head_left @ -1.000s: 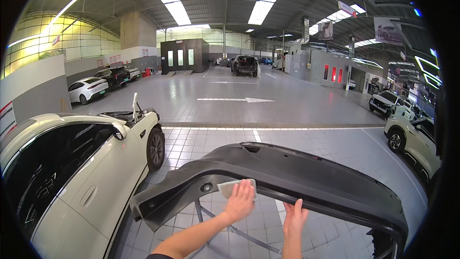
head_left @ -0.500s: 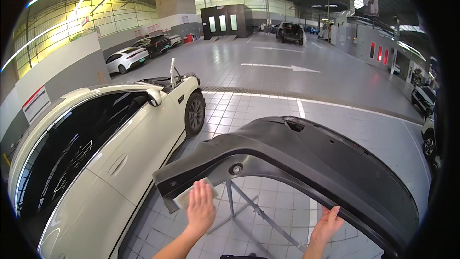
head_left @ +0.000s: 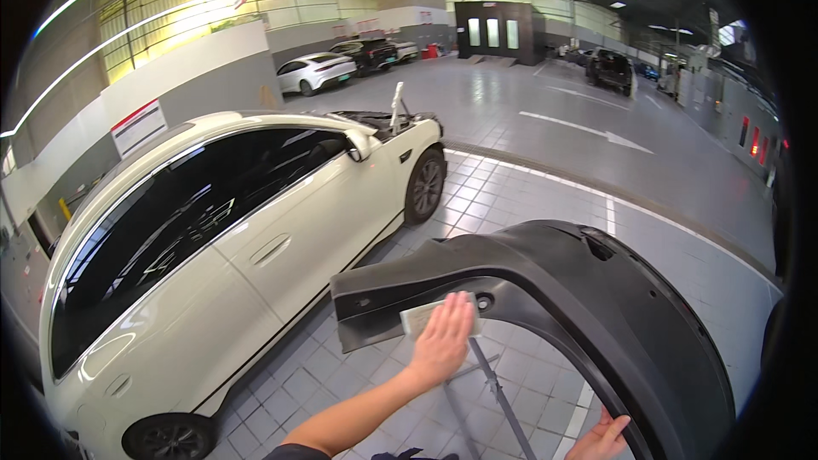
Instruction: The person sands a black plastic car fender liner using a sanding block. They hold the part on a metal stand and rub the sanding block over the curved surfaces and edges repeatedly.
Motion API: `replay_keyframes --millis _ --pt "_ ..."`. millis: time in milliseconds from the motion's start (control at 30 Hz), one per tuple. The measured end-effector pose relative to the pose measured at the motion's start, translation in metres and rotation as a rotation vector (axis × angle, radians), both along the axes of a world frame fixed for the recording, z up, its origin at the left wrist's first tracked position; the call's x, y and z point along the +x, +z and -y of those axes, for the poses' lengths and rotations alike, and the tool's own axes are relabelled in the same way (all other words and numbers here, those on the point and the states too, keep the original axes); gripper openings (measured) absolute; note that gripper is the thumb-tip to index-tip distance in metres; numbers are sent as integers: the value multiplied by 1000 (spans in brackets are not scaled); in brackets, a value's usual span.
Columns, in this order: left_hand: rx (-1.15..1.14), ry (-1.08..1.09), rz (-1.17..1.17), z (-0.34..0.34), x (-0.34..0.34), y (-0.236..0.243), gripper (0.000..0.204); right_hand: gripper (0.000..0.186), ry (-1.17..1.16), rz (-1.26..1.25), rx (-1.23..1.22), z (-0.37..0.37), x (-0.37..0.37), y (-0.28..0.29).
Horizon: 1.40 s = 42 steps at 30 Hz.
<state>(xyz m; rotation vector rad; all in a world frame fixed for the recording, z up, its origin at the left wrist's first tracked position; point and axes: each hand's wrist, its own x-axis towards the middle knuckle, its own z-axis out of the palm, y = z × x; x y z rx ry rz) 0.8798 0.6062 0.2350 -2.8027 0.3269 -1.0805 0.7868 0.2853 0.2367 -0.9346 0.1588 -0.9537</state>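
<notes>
A black plastic car bumper cover (head_left: 545,266) with a curved wheel-arch edge is held up in front of me on a grey metal stand (head_left: 503,392). My left hand (head_left: 441,339) presses a pale, flat rectangular sanding pad (head_left: 416,320) against the flange of the arch, just left of a round hole (head_left: 485,301). Its fingers lie together over the pad and cover much of it. At the lower right, my right hand (head_left: 600,440) grips the inner arch edge with the thumb on top; the other fingers are partly hidden.
A cream car (head_left: 256,255) with its front end opened up stands close on the left. Tiled floor (head_left: 341,383) lies under the stand. Farther back are parked cars (head_left: 315,71), a dark booth (head_left: 498,30) and a wall sign (head_left: 139,126).
My view has turned left, so the scene sits farther right. My left hand has moved the pad along the flange, closer to the round hole. The right hand keeps its hold on the edge.
</notes>
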Motion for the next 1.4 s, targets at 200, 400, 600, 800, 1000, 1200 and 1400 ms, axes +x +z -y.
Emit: replay_keyframes --millis 200,400,600,800,1000,1200,1400 --pt "245 321 32 -107 -100 -32 51 39 -108 186 -136 -3 6 -13" --pt "-273 290 88 -182 -163 -27 58 34 -630 -156 -691 -15 18 -50" --pt "-645 284 193 -200 -181 -33 60 22 925 -402 -258 -139 -7 -40" --pt "-308 -71 205 -222 -132 -30 48 36 1279 -414 -214 -286 15 -10" --pt "-424 -429 96 -226 -102 -31 47 29 958 -434 -32 -361 29 -1" --pt "-451 -635 148 -243 -83 -43 43 17 745 -530 -49 -371 28 4" --pt "-465 -591 189 -283 -81 -49 37 18 625 -571 -74 -385 21 6"
